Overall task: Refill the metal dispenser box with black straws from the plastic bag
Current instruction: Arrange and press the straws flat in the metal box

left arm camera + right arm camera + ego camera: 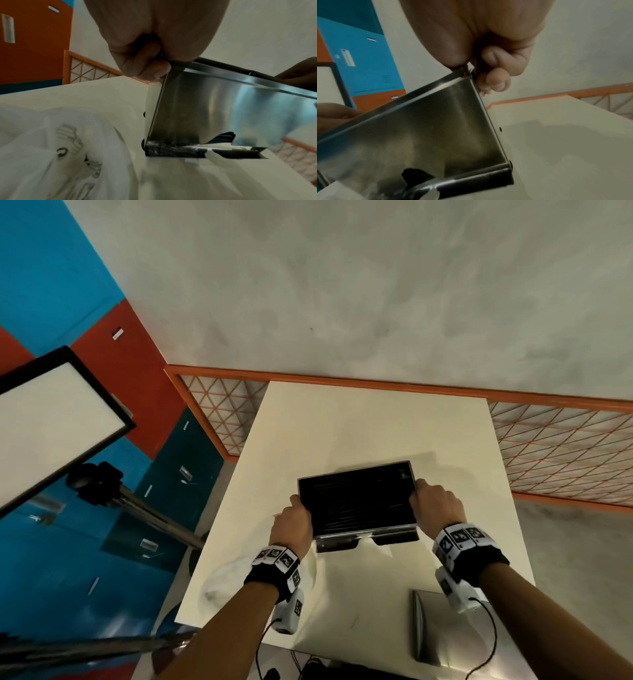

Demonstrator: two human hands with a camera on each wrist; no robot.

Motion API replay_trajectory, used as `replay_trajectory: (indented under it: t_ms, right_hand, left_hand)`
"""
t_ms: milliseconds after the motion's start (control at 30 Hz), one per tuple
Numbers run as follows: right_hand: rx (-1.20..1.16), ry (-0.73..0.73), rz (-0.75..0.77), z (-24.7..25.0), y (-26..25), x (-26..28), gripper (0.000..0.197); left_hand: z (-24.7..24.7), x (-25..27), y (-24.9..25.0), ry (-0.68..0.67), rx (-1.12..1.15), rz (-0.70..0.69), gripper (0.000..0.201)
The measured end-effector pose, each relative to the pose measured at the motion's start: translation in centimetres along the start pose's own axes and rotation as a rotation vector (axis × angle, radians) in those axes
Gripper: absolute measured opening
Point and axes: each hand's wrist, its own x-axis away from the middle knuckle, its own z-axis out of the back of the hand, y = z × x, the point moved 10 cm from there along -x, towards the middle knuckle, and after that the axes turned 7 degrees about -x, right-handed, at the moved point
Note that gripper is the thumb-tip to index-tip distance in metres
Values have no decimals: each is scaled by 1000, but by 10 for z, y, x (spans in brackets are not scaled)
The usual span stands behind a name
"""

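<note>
The metal dispenser box (358, 501) stands mid-table with its top open and black straws (356, 494) filling it. My left hand (294, 522) grips its left side and my right hand (435, 503) grips its right side. In the left wrist view my fingers (150, 67) curl round the box's (214, 108) upper corner, and straws (223, 136) show in the lower slot. The right wrist view shows my fingertips (496, 82) hooked on the other corner of the box (428, 135). The white plastic bag (222, 580) lies crumpled under my left forearm, also visible as the bag (60, 148) beside the box.
A flat metal lid (442, 628) lies on the cream table (342, 422) near its front right corner. A light panel (51, 419) on a tripod stands left of the table. An orange lattice fence (565, 453) runs behind it. Cables hang off the front edge.
</note>
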Motion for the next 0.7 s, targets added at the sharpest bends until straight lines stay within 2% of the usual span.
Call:
replay_trajectory:
  t_ms: [167, 333, 433, 500, 533, 600, 667, 700]
  right_hand:
    - [-91, -53, -55, -37, 17, 3, 13]
    - [-82, -81, -105, -43, 29, 12, 16]
    - [-38, 80, -57, -19, 12, 22, 19]
    - [-60, 138, 69, -15, -20, 30, 22]
    - [-72, 108, 158, -25, -39, 33, 24]
    - [-90, -69, 339, -59, -77, 41, 29]
    - [-46, -245, 433, -91, -101, 48, 36]
    - [-27, -277, 443, -98, -106, 48, 40]
  left_hand:
    - [-13, 1, -3, -13, -79, -37, 18]
    - [-19, -1, 4, -49, -163, -72, 26]
    - [-20, -5, 4, -68, -176, -65, 29]
    - [-19, -7, 3, -77, -178, -57, 29]
    - [-19, -8, 3, -76, -178, -55, 28]
    - [-19, -9, 4, -74, -180, -53, 27]
    - [-20, -8, 4, -79, -182, -45, 25]
    - [-21, -7, 3, -82, -179, -39, 25]
